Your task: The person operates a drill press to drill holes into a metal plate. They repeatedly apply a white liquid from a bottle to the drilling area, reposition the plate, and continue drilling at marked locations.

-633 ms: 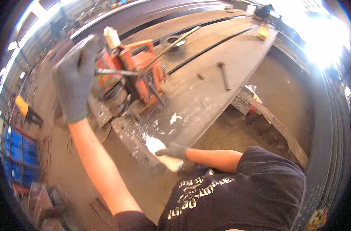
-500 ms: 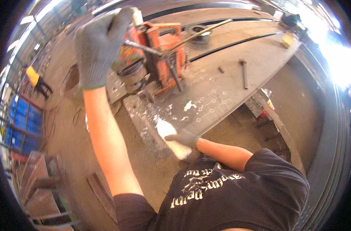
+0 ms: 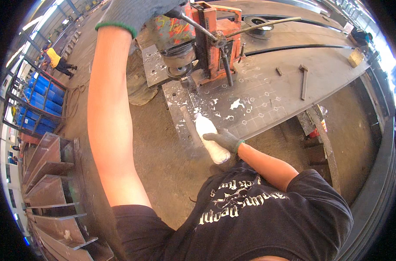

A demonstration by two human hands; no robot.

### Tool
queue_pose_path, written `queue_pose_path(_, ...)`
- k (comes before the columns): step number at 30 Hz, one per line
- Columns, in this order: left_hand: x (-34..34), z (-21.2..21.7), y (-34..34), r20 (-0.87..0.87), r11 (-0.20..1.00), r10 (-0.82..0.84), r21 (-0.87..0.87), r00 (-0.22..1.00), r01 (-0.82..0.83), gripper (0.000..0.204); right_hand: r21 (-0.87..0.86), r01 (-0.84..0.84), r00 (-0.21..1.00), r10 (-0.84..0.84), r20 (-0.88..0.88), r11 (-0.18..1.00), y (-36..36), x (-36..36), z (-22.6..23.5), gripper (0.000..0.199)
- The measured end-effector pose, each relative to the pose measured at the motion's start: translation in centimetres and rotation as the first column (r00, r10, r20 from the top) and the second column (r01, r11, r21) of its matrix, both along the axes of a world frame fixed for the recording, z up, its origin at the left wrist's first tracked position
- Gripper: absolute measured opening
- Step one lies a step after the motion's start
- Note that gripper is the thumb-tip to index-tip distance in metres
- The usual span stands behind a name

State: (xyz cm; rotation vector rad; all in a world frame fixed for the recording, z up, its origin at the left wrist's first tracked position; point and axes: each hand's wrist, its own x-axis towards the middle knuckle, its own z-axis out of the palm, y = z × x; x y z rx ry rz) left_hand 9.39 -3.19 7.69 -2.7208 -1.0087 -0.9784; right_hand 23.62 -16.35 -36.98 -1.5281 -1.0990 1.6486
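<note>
My left hand point(image 3: 139, 12), in a grey knit glove with a green cuff, reaches to the top of an orange magnetic drill press point(image 3: 211, 48). The picture's upper edge cuts it off, and its fingers are mostly hidden. Beside it is the dark knob of one spoke of the feed handle point(image 3: 219, 40). My right hand point(image 3: 225, 139), gloved in grey too, is wrapped round a white plastic bottle point(image 3: 206, 127). The bottle lies tilted over the steel plate's near left edge, its neck pointing toward the drill. White liquid is splashed on the steel plate point(image 3: 267, 117), which bears chalked circles and lines.
A hammer-like steel tool point(image 3: 303, 81) and a short metal piece point(image 3: 279, 71) lie on the plate. Farther back are a round metal part point(image 3: 258, 28) and a yellowish block point(image 3: 355, 57). At left stand blue cylinders point(image 3: 43, 102), steel sections point(image 3: 54, 191) and a person in yellow point(image 3: 54, 58).
My view has shifted, so the drill and plate sit farther right. My left hand has moved up toward the picture's top edge, nearer the feed handle. My right hand still holds the bottle.
</note>
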Motion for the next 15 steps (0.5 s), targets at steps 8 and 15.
queue_pose_path(8,3.3,1.5,0.8,-0.352,0.939,0.302,-0.049,0.886,-0.34,0.063,-0.006,-0.015,0.999,0.016,0.049,1.0,0.1,0.1,0.4,0.069)
queue_pose_path(15,1.8,0.6,-1.0,-0.39,0.941,0.334,0.183,0.858,-0.283,0.07,0.117,-0.032,0.993,0.019,0.113,0.993,0.8,0.6,-2.1,0.069)
